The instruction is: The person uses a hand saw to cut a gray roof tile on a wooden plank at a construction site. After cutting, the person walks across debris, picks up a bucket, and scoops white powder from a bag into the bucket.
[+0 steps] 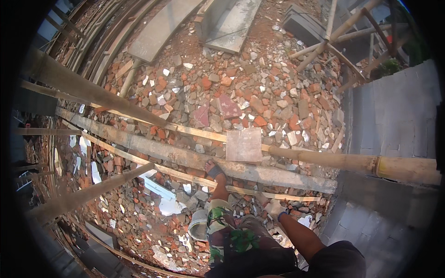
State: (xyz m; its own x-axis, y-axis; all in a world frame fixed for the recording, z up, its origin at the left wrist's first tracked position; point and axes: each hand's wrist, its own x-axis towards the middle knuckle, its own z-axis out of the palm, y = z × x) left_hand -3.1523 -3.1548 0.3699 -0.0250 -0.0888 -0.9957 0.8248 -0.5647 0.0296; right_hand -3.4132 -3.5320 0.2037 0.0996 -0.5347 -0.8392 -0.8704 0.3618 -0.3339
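My right hand [273, 208] hangs low beside my right leg, with a dark blue band at the wrist. It is small and blends with the rubble below; how its fingers lie and whether they hold anything cannot be made out. My left hand is out of view. One foot [213, 170] in a grey sandal rests on a long grey concrete beam [153, 147]. Ahead of it, a square pinkish-grey tile or board [244, 145] lies across the beam and a thin wooden strip [197, 131]. A grey bucket [199, 225] stands by my camouflage-clad leg.
Broken brick rubble [222, 83] covers the ground. A bamboo pole [324, 159] runs rightward to a grey block wall [394, 111]. Slanting poles [92, 190] cross the left side. Concrete slabs [162, 30] and stacked grey blocks [303, 25] lie farther off.
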